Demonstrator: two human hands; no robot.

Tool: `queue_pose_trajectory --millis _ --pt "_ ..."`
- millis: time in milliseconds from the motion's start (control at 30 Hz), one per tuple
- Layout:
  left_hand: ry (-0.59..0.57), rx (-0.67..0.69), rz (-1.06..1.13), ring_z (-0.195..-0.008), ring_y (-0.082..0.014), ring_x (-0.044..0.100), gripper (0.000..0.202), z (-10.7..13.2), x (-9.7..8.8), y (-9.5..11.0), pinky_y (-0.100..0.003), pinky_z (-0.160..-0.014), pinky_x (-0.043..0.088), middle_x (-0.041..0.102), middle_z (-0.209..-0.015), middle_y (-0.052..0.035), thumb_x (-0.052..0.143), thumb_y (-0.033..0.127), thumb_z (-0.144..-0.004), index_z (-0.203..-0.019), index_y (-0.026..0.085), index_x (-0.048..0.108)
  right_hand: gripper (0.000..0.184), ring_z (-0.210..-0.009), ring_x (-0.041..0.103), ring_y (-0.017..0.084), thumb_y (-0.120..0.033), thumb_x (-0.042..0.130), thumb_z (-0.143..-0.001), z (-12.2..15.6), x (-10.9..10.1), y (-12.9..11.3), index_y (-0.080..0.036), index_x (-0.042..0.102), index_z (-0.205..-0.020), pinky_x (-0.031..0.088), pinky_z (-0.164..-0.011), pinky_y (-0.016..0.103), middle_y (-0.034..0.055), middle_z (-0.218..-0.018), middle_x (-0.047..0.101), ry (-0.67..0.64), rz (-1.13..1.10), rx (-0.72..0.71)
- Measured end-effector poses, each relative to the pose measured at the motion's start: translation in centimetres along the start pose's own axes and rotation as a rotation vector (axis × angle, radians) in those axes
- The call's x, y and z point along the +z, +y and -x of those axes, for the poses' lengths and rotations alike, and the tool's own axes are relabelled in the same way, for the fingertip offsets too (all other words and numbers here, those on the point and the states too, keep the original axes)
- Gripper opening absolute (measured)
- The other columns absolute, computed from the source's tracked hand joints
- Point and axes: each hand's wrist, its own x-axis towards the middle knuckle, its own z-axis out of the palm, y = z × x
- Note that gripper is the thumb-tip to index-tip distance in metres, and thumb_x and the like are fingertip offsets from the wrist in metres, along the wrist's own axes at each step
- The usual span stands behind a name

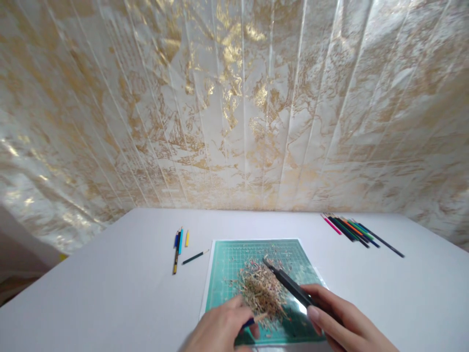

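My left hand (227, 322) is closed around a dark blue pencil (249, 323), whose bare wooden tip points right over the near part of the green cutting mat (225, 264). In my right hand (340, 318) is a black craft knife (293, 286), its handle gripped between thumb and fingers. The knife's front end reaches up and left above a heap of wood shavings (262, 288) on the mat. Knife and pencil are apart. Part of the pencil is hidden by my left fingers.
Left of the mat lie a dark green pencil (193, 257), a short yellow pencil (187, 238) and a few blue and black pencils (178, 249). A row of coloured pencils (351, 229) rests at the back right of the white table (120, 274). Gold-and-white patterned sheeting (242, 122) hangs behind.
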Motion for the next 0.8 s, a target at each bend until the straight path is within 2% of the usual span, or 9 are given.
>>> queue_pose_trajectory --millis 33,133,267,400,567,667,800 --pt "-0.019 -0.014 -0.036 -0.093 -0.0230 0.063 0.032 -0.1 0.4 -0.1 -0.028 -0.075 0.041 0.065 -0.105 -0.0035 0.063 0.011 -0.064 -0.092 0.024 0.071 0.053 -0.047 0.033 0.008 -0.063 0.054 -0.082 0.0 -0.3 0.1 -0.024 0.058 -0.118 0.021 -0.042 0.022 -0.0084 -0.064 0.044 -0.027 0.011 -0.011" --pt "-0.020 -0.026 -0.118 -0.094 -0.0249 0.066 0.034 -0.4 1.1 0.0 -0.030 -0.077 0.045 0.066 -0.108 -0.0051 0.062 0.011 -0.066 -0.095 0.024 0.071 0.056 -0.051 0.033 0.009 -0.065 0.050 -0.084 0.0 -1.0 0.4 -0.021 0.055 -0.117 0.021 -0.046 0.023 -0.0084 -0.065 0.040 -0.048 0.070 -0.061" --pt "-0.027 -0.009 -0.135 -0.096 -0.0242 0.066 0.029 -0.6 1.1 0.6 -0.029 -0.078 0.047 0.069 -0.106 -0.0039 0.063 0.013 -0.067 -0.092 0.024 0.072 0.055 -0.050 0.033 0.010 -0.066 0.053 -0.081 0.1 -1.1 1.4 -0.022 0.054 -0.114 0.017 -0.045 0.024 -0.0081 -0.063 0.043 0.155 0.024 -0.075" --pt "0.001 -0.011 -0.165 -0.092 -0.0237 0.067 0.021 -0.6 0.8 1.4 -0.028 -0.076 0.048 0.071 -0.100 -0.0040 0.058 0.012 -0.070 -0.082 0.023 0.072 0.052 -0.048 0.031 0.009 -0.064 0.054 -0.082 0.2 -0.9 1.9 -0.022 0.052 -0.112 0.012 -0.044 0.024 -0.0094 -0.061 0.040 0.224 -0.043 -0.148" --pt "0.025 0.005 -0.189 -0.086 -0.0244 0.066 0.023 -0.5 1.1 1.7 -0.029 -0.072 0.048 0.070 -0.099 -0.0056 0.054 0.010 -0.071 -0.082 0.023 0.069 0.048 -0.049 0.032 0.009 -0.060 0.052 -0.086 0.5 -1.2 1.1 -0.022 0.052 -0.115 0.016 -0.044 0.024 -0.0098 -0.061 0.036 0.261 -0.049 -0.202" --pt "0.038 0.003 -0.196 -0.084 -0.0245 0.065 0.020 -0.4 1.2 1.8 -0.029 -0.069 0.047 0.069 -0.099 -0.0062 0.055 0.012 -0.072 -0.083 0.023 0.067 0.049 -0.051 0.036 0.010 -0.060 0.053 -0.085 0.9 -1.5 0.7 -0.022 0.054 -0.116 0.022 -0.044 0.023 -0.0090 -0.062 0.038 0.273 -0.045 -0.210" --pt "0.112 -0.004 -0.178 -0.091 -0.0250 0.064 0.016 -0.3 0.3 2.1 -0.030 -0.075 0.045 0.067 -0.100 -0.0079 0.052 0.016 -0.078 -0.088 0.021 0.064 0.050 -0.051 0.038 0.010 -0.060 0.053 -0.085 1.5 -1.8 0.6 -0.021 0.055 -0.116 0.024 -0.042 0.022 -0.0086 -0.061 0.041 0.322 -0.048 -0.224"
